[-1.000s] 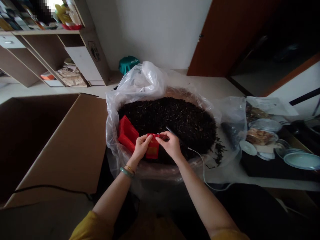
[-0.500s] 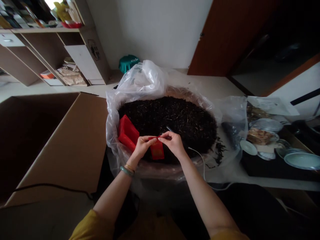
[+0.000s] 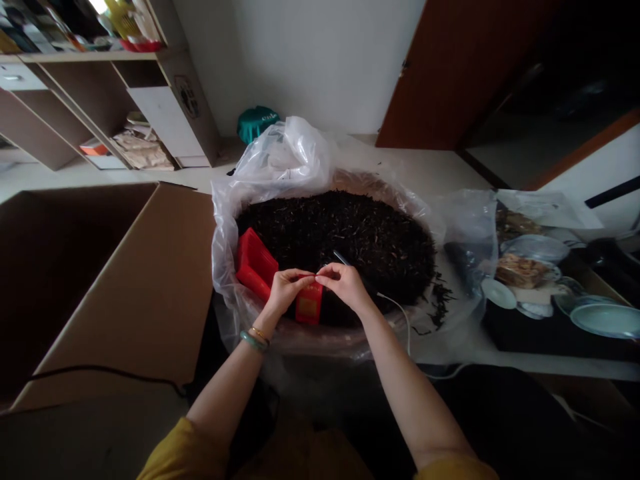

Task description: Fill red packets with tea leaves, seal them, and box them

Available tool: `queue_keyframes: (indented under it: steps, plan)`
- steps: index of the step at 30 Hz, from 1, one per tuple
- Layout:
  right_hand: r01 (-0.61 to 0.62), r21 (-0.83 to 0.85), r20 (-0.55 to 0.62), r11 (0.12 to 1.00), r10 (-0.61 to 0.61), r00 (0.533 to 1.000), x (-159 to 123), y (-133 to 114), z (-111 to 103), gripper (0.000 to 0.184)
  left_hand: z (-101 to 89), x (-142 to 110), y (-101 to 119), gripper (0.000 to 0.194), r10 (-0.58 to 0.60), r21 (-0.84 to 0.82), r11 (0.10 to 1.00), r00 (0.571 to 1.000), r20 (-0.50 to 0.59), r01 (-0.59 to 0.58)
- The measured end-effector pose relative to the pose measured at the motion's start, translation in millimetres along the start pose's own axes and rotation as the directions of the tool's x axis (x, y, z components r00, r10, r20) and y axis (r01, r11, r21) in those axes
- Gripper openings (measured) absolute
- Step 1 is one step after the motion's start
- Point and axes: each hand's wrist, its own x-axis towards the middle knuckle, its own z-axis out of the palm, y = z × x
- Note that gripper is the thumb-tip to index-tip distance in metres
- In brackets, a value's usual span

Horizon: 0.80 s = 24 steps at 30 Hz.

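Between my hands hangs a small red packet (image 3: 309, 308) with gold print. My left hand (image 3: 287, 291) pinches its top edge at the left, and my right hand (image 3: 346, 285) pinches the same edge at the right, fingertips almost meeting. Below lies a wide heap of dark, dry shredded leaves, perhaps loose tea (image 3: 345, 223), in a container lined with clear plastic (image 3: 225, 227). A red plastic tray or box (image 3: 255, 263) leans in the heap to the left of my left hand. A thin dark rod with a white cable (image 3: 395, 303) lies behind and beside my right hand.
A large open cardboard box (image 3: 165, 287) stands at the left. On the right, a dark table holds a pale green dish (image 3: 607, 317), small cups and a clear bag. A shelf unit (image 3: 185, 100) and a teal bundle (image 3: 256, 123) are at the back; a brown door (image 3: 440, 80) stands behind.
The red packet has swung slightly left and turned, so more of its gold-printed face shows. Both hands keep their pinch at its top edge.
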Motion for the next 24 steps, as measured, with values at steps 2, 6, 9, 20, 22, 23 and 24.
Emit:
queue_keyframes:
  steps: [2, 6, 9, 20, 22, 23, 24]
  plan:
    - [-0.029, 0.011, 0.046, 1.000, 0.028, 0.999, 1.2, -0.2, -1.3, 0.020, -0.3, -0.4, -0.6, 0.023, -0.018, -0.021, 1.000, 1.000, 0.017, 0.018]
    - [-0.078, 0.002, 0.069, 0.997, 0.077, 0.995, 2.4, 0.2, -5.8, 0.023, 0.4, -1.2, 0.1, 0.029, -0.057, -0.070, 0.996, 0.994, 0.093, 0.063]
    - [-0.087, 0.001, 0.063, 0.996, 0.086, 0.994, 2.5, 1.7, -6.9, 0.023, 1.5, -2.4, 3.6, 0.041, -0.096, -0.131, 0.984, 0.983, 0.156, 0.117]
    - [-0.043, 0.013, 0.051, 0.999, 0.042, 0.998, 5.6, -1.3, -4.3, 0.021, 2.5, -5.5, 4.1, 0.047, -0.359, -0.172, 0.883, 0.865, 0.349, 0.436]
    - [-0.034, -0.024, 0.055, 0.999, 0.035, 0.998, 8.6, 0.4, -10.5, 0.023, 2.8, -4.7, 4.3, 0.048, -0.363, -0.176, 0.883, 0.871, 0.330, 0.435]
    - [-0.024, -0.069, 0.033, 0.997, 0.026, 0.999, 10.2, 2.2, -14.8, 0.025, 3.0, -4.4, 4.8, 0.049, -0.363, -0.184, 0.882, 0.876, 0.319, 0.433]
    - [-0.013, -0.144, -0.006, 0.989, 0.013, 1.000, 11.5, 4.6, -19.5, 0.026, 3.4, -4.2, 5.6, 0.050, -0.362, -0.195, 0.881, 0.880, 0.307, 0.431]
